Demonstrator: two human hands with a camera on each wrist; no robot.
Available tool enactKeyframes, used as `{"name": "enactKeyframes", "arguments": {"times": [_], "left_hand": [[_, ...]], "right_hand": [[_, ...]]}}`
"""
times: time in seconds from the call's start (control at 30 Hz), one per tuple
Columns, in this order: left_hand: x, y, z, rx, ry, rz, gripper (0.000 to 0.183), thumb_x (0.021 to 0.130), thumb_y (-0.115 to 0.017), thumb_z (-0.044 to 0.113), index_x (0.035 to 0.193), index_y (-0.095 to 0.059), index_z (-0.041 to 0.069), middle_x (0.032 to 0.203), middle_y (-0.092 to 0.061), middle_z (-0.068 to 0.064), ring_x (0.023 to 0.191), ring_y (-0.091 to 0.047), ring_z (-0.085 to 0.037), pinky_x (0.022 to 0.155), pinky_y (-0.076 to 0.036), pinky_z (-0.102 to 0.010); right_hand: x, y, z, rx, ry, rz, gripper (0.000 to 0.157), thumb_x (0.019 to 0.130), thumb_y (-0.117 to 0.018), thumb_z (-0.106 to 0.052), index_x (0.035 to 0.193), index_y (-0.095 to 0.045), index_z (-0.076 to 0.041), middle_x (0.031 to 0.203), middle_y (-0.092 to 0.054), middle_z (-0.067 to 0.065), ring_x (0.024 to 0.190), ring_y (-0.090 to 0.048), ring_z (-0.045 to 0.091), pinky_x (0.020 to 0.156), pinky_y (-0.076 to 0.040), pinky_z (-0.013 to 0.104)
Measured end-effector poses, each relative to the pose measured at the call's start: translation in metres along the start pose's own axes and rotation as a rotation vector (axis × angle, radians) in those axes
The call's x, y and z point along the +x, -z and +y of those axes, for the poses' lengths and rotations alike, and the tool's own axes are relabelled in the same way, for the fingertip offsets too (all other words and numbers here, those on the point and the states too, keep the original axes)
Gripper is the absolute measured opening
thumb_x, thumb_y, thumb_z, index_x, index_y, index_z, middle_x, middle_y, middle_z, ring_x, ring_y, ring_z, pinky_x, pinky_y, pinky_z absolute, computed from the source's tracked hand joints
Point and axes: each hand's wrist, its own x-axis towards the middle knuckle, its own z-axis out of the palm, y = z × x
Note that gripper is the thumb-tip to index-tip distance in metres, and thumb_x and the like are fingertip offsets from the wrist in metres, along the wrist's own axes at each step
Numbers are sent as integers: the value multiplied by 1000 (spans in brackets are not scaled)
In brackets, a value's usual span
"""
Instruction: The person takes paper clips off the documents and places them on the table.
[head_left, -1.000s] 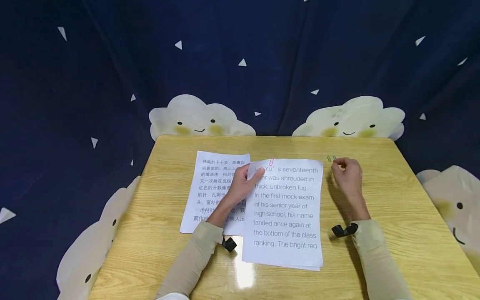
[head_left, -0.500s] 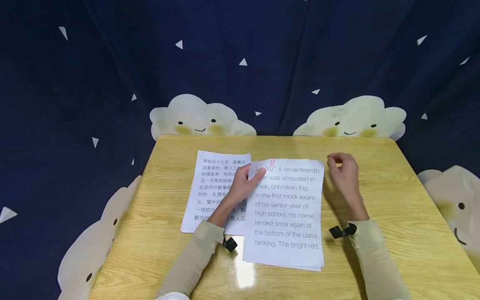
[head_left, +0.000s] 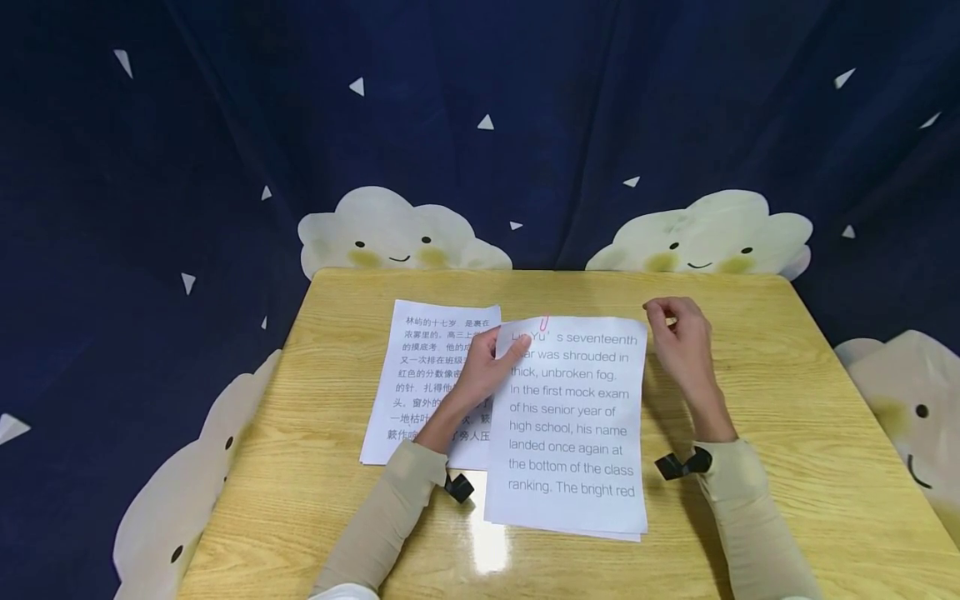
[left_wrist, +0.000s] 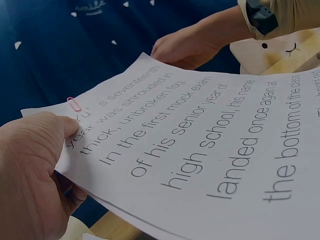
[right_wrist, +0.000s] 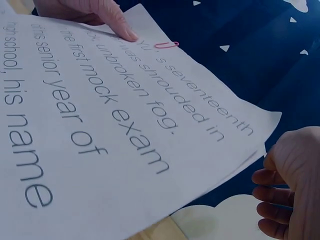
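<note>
Printed sheets of paper (head_left: 570, 425) with large English text are raised in my left hand (head_left: 483, 371), its thumb on the top face near the upper left corner. A pink paper clip (head_left: 544, 323) sits on their top edge, just right of that thumb; it also shows in the left wrist view (left_wrist: 73, 104). Off the upper right corner, my right hand (head_left: 686, 346) has thumb and index finger together, pinching what appears to be a small paper clip, mostly hidden. The right wrist view shows the right hand's fingers (right_wrist: 272, 212) curled beside the sheets' edge.
A second stack of sheets (head_left: 382, 400) with Chinese text lies on the wooden table (head_left: 300, 417), partly under my left arm and the raised sheets. Behind the table hangs a dark blue curtain (head_left: 420, 150) with cloud figures. A small black device (head_left: 682, 463) is on my right wrist.
My right hand has shifted left and slightly up, toward the sheets' upper right corner. The green and blue clips seen by its fingertips earlier no longer show. My left hand stays put.
</note>
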Motion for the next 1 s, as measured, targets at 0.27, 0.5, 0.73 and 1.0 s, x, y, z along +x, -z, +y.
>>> {"name": "enactKeyframes", "arguments": {"times": [0.27, 0.5, 0.73, 1.0], "left_hand": [[-1, -1, 0, -19, 10, 0, 28, 109, -59, 28, 125, -70, 8, 92, -78, -15, 65, -76, -32, 53, -64, -41], [-2, -2, 2, -30, 14, 4, 28, 109, -60, 25, 126, -70, 6, 93, -78, -18, 66, -76, -33, 53, -64, -39], [-2, -1, 2, -33, -2, -2, 27, 109, -59, 22, 126, -70, 4, 93, -78, -19, 67, -76, -35, 54, -64, -40], [-1, -1, -1, -29, 3, -6, 27, 109, -60, 24, 126, -70, 5, 93, -78, -18, 67, -76, -36, 53, -64, -41]], "right_hand": [[0, -5, -6, 0, 3, -23, 31, 109, -55, -23, 108, -74, 3, 108, -68, 17, 88, -55, 15, 72, -43, 16], [1, -8, -12, 31, 11, -41, 43, 112, -48, -33, 108, -74, 2, 111, -69, 18, 94, -56, 19, 76, -42, 22], [1, -9, -23, 62, 40, -70, 50, 114, -43, -37, 107, -74, 1, 109, -70, 19, 100, -60, 23, 81, -42, 24], [-3, -13, -35, 47, 160, -143, 37, 111, -55, -29, 106, -74, 3, 102, -70, 18, 91, -57, 24, 76, -42, 27]]}}
